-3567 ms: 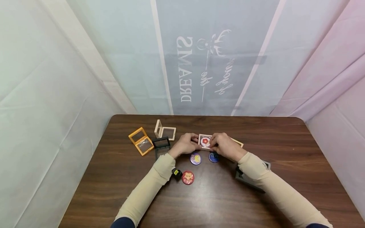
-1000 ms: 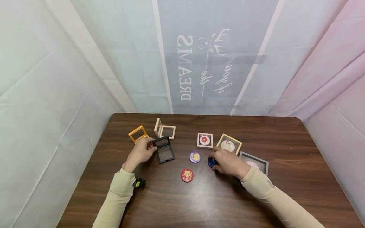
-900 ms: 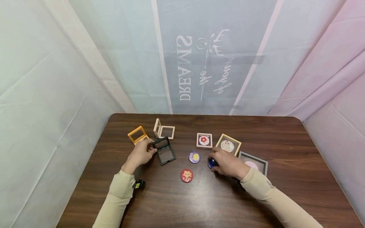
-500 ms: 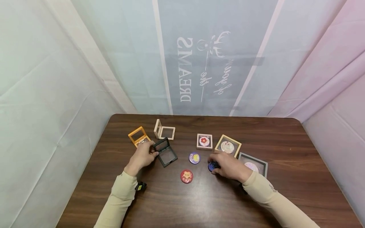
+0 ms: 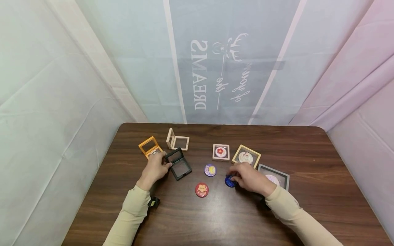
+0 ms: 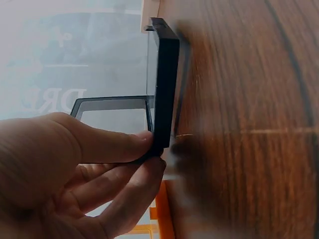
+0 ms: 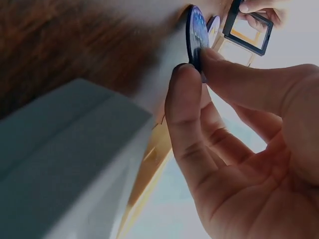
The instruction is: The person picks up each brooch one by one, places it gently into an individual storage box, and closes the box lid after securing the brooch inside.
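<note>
My left hand (image 5: 155, 168) pinches the hinge side of a black display frame (image 5: 181, 168), which stands unfolded with its lid raised. In the left wrist view the thumb (image 6: 119, 146) lies on one side of the frame (image 6: 167, 84) and the fingertips press from the other. My right hand (image 5: 250, 178) pinches a round blue button badge (image 5: 230, 181) by its edge between thumb and forefinger. The right wrist view has this badge (image 7: 197, 37) tilted up on edge. A purple badge (image 5: 210, 170) and a red badge (image 5: 201, 190) lie flat between the hands.
Unfolded orange (image 5: 149, 146) and cream (image 5: 181, 142) frames stand at the back left. Closed pink (image 5: 221, 152), yellow (image 5: 246, 157) and grey (image 5: 281, 176) frames, each with a badge inside, lie at the back right. The brown table (image 5: 197, 225) ends at a curtain.
My left hand has gone from the pink frame to the black one and turned it slightly. My right hand has left the pink frame, taken the blue badge and drawn it a little nearer.
</note>
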Demonstrator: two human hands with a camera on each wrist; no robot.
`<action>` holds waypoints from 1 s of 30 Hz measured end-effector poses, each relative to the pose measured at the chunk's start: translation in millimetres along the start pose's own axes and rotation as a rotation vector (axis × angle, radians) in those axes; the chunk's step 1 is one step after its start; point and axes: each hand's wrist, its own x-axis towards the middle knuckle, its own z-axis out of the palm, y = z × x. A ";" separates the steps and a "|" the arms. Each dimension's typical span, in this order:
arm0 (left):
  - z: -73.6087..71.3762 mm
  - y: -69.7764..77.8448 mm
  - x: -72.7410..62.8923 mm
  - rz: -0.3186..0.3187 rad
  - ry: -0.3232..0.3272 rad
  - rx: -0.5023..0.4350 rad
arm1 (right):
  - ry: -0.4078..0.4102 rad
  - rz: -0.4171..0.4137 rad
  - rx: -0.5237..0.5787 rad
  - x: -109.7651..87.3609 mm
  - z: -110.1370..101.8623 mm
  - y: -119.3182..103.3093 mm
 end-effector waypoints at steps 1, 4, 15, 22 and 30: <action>0.3 1.0 0.0 0.006 0.004 -0.004 | 0.007 0.006 0.006 -0.8 0.1 0.4; 1.8 4.7 -1.0 0.038 0.013 -0.019 | 0.026 0.020 0.018 -3.5 -0.2 1.7; 16.4 32.0 -9.2 0.139 -0.003 -0.119 | 0.023 0.065 0.064 -12.5 -4.1 7.2; 34.3 50.1 -8.6 0.255 -0.055 -0.107 | 0.023 0.099 0.098 -21.1 -9.9 9.8; 53.6 69.4 -7.5 0.358 -0.107 -0.090 | 0.046 0.115 0.134 -30.3 -15.7 8.4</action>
